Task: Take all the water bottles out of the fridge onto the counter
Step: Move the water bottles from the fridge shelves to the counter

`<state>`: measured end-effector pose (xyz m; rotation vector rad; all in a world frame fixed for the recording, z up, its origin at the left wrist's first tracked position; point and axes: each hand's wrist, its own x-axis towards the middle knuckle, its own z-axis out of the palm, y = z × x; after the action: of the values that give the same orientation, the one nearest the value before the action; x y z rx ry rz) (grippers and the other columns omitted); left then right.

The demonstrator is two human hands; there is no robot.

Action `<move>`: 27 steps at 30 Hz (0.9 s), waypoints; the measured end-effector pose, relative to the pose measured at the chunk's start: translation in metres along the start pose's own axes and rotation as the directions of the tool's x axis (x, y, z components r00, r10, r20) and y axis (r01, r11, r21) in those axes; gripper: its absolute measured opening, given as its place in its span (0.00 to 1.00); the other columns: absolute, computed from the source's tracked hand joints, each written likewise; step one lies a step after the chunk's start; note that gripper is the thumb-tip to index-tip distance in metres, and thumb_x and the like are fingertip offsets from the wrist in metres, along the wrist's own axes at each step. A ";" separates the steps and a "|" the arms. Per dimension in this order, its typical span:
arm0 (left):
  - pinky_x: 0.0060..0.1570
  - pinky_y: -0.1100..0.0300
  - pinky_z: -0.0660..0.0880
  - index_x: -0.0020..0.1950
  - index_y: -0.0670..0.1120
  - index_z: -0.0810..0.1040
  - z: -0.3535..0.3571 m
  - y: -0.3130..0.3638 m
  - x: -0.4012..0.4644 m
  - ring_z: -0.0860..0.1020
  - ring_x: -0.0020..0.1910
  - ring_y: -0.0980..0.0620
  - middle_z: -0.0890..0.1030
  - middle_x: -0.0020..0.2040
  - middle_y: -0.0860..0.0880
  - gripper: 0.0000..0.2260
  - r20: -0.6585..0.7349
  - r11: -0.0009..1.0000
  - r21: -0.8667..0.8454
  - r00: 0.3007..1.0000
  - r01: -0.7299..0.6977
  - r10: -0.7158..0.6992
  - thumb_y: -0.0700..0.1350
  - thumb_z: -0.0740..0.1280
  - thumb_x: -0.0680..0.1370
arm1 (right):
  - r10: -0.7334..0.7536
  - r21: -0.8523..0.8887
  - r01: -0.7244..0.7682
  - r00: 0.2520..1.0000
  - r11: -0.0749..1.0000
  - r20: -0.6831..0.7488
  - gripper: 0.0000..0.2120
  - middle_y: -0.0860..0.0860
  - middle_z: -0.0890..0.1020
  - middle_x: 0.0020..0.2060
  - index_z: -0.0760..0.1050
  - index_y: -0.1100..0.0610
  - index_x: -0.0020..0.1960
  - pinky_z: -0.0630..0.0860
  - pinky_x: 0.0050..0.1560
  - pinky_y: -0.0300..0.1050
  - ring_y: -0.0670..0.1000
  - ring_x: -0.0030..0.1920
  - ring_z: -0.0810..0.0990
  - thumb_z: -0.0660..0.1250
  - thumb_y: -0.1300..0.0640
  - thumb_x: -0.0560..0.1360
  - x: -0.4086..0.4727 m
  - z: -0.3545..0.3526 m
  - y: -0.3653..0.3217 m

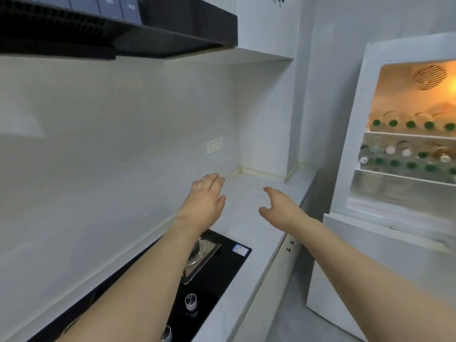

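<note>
The white fridge [357, 149] stands open at the right, lit orange inside. Several water bottles with green caps [410, 124] lie on its upper shelf. More bottles [394, 163], with green and white caps, lie on the shelf below. The pale counter [249, 193] runs from the hob to the corner left of the fridge, with no bottle on it. My left hand [206, 203] and my right hand [281, 206] reach out side by side above the counter, fingers relaxed and holding nothing.
A black gas hob [222, 267] with a steel burner plate and two knobs is set into the counter under my left forearm. A black range hood [172, 28] hangs overhead. A wall socket [214, 145] sits on the backsplash. Grey floor lies between cabinets and fridge.
</note>
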<state>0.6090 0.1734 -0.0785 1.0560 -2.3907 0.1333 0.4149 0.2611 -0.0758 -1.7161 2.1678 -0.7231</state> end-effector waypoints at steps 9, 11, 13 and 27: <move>0.75 0.56 0.55 0.77 0.45 0.60 0.066 0.078 0.074 0.56 0.77 0.47 0.59 0.78 0.47 0.22 0.083 0.979 -0.145 0.984 -0.146 0.159 0.48 0.56 0.84 | 0.178 0.029 -0.177 0.980 0.984 -0.088 0.31 0.53 0.60 0.76 0.53 0.57 0.78 0.59 0.72 0.45 0.53 0.75 0.59 0.60 0.56 0.79 -0.004 -0.051 0.088; 0.75 0.55 0.56 0.77 0.45 0.60 0.081 0.090 0.091 0.55 0.77 0.48 0.59 0.78 0.48 0.22 0.093 0.970 -0.169 0.977 -0.174 0.192 0.47 0.56 0.84 | 0.218 0.032 -0.216 0.970 0.976 -0.111 0.31 0.54 0.60 0.76 0.53 0.58 0.78 0.58 0.72 0.45 0.53 0.75 0.59 0.60 0.57 0.79 -0.002 -0.062 0.104; 0.75 0.55 0.57 0.77 0.46 0.60 0.094 0.101 0.109 0.56 0.77 0.48 0.59 0.78 0.48 0.22 0.087 0.960 -0.190 0.971 -0.204 0.224 0.47 0.56 0.83 | 0.250 0.044 -0.247 0.958 0.968 -0.140 0.28 0.55 0.62 0.75 0.55 0.59 0.77 0.59 0.70 0.43 0.54 0.74 0.61 0.60 0.58 0.79 0.003 -0.073 0.120; 0.72 0.55 0.61 0.77 0.45 0.61 0.169 0.165 0.277 0.59 0.76 0.49 0.61 0.77 0.48 0.22 0.077 0.877 -0.292 0.905 -0.382 0.419 0.46 0.56 0.83 | 0.415 0.066 -0.414 0.864 0.908 -0.286 0.30 0.51 0.61 0.76 0.55 0.54 0.78 0.62 0.71 0.49 0.53 0.75 0.62 0.61 0.54 0.79 0.108 -0.138 0.218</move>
<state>0.2648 0.0558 -0.0678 0.4446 -2.6320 -0.1256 0.1378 0.2225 -0.0701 -1.1224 2.6121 -0.8991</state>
